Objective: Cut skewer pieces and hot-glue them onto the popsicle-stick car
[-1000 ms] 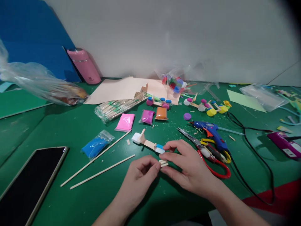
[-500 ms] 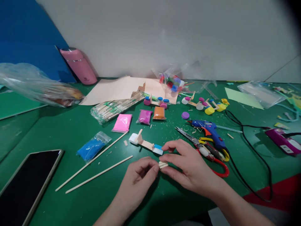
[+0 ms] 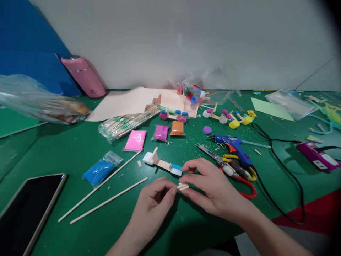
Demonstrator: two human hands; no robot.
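Observation:
Several short pale sticks (image 3: 183,186) are pinched in a small bundle between both hands. My left hand (image 3: 157,201) grips their left end with thumb and forefinger. On the right end, my right hand (image 3: 209,183) closes its thumb and fingers round them. Just behind the hands lies a small wooden piece (image 3: 163,164) with a white block (image 3: 149,158) at its left end and a blue and white block (image 3: 176,169) at its right end, close to my right fingertips. Two long thin sticks (image 3: 109,201) lie left of my left hand.
A phone (image 3: 32,209) is at the front left. Clay packets, blue (image 3: 102,169), pink (image 3: 135,140) and others, lie behind. Scissors (image 3: 226,169), a blue glue gun (image 3: 236,145) and its black cable (image 3: 279,174) are at the right. A pink bottle (image 3: 85,78) stands at the back left.
The whole view has shifted slightly, so the table items appear a little further left. Both hands keep the short sticks between them, with almost no change in grip.

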